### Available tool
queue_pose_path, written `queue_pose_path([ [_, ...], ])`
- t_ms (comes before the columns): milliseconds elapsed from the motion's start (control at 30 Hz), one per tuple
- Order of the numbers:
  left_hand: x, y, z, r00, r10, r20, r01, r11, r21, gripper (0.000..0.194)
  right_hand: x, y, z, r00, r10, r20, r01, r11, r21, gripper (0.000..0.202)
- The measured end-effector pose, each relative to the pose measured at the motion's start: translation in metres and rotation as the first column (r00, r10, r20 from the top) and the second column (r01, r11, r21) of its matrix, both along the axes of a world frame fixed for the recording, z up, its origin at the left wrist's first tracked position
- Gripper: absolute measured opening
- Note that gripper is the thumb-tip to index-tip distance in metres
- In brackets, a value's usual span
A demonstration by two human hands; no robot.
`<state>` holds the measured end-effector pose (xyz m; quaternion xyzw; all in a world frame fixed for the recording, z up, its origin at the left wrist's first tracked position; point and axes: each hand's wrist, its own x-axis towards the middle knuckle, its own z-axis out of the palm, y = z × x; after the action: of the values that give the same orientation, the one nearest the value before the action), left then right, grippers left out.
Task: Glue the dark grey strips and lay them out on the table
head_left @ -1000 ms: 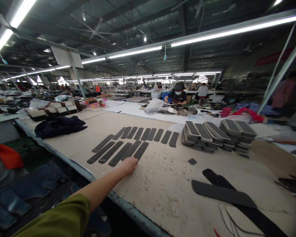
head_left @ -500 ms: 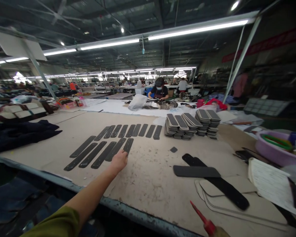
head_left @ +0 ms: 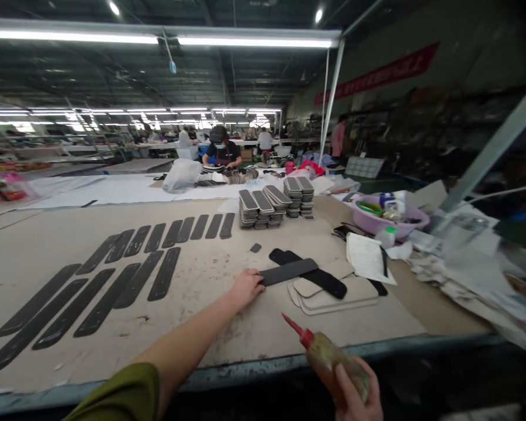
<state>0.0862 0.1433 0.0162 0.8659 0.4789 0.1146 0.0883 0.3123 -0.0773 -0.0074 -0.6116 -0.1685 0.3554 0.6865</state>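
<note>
My left hand [head_left: 247,289] has its fingers closed on the left end of a dark grey strip [head_left: 289,271], which lies across black strips [head_left: 328,282] on the table. My right hand [head_left: 358,390], low in the view, is wrapped round a glue bottle [head_left: 328,359] whose red nozzle points up and left. Two rows of dark strips with glossy streaks [head_left: 134,283] lie on the left of the table. Beige pieces [head_left: 342,297] rest under the black strips. A small dark piece [head_left: 255,248] lies behind my left hand.
Stacks of grey pieces [head_left: 263,207] stand at the back of the table [head_left: 201,333]. To the right are a notebook [head_left: 366,257] and a purple basin [head_left: 388,227] with bottles in it. Beyond the table a person in a dark cap [head_left: 221,149] works near a plastic bag [head_left: 182,175].
The view has turned right. My left hand has left the rows of strips and taken hold of the grey strip's end. My right hand and the bottle now show more fully.
</note>
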Motion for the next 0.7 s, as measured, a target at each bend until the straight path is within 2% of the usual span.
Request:
queue_pose_path([
  [100,0.01,0.013,-0.003,0.999,-0.023,-0.044,0.022,1.0,-0.017,0.021,0.0,0.003,-0.002,0.991,-0.01,-0.135,0.019,0.998,0.068,0.065],
  [267,0.006,0.025,-0.001,0.994,-0.033,-0.106,0.029,0.999,-0.042,0.025,-0.004,0.006,-0.007,0.969,0.014,-0.246,0.018,0.992,0.126,0.065],
  [433,0.008,0.028,0.004,0.988,0.005,-0.155,-0.016,0.998,-0.065,0.026,-0.006,0.007,-0.007,0.966,0.014,-0.259,0.015,0.994,0.109,0.068],
  [600,0.019,0.02,0.012,0.979,0.02,-0.204,-0.038,0.996,-0.083,0.023,-0.007,0.008,0.002,0.969,-0.025,-0.244,0.044,0.996,0.075,0.066],
  [700,0.024,0.017,0.015,0.972,0.075,-0.223,-0.097,0.991,-0.089,0.023,-0.007,0.008,0.004,0.971,-0.049,-0.233,0.068,0.995,0.072,0.066],
])
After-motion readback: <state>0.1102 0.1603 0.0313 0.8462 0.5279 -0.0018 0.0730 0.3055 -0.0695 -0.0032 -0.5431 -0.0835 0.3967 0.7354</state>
